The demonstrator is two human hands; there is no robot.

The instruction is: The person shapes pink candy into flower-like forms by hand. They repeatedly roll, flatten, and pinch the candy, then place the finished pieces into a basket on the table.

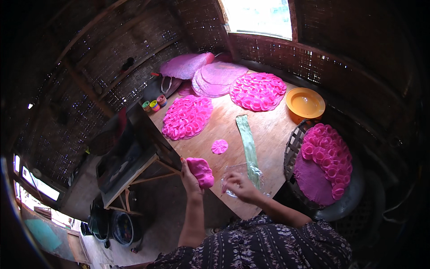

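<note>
We see the left hand (191,180) near the lower middle of the frame, its fingers closed around a soft pink piece (202,172) that looks like dough. The piece bulges out to the right of the grip, over the near edge of the table (271,130), and its longer axis seems to slant from upper left to lower right.

The right hand (243,187) sits to the right of the pink piece at nearly the same height, with a clear gap between the 2. Its fingers are bent above a clear plastic sheet (234,169), and we cannot tell whether they pinch anything.

The relation that matters most to us is this: the pink piece lies level with the right hand, directly leftward of it, while the sheet lies under the right hand and well within its reach. A green leaf strip (247,139) runs lengthwise from the upper middle down to the sheet, its lower end just beside the right hand.

Above the gap between the 2 hands, 1 small pink disc (219,146) rests flat on the wood, nearer to the pink piece than to the right hand.
</note>
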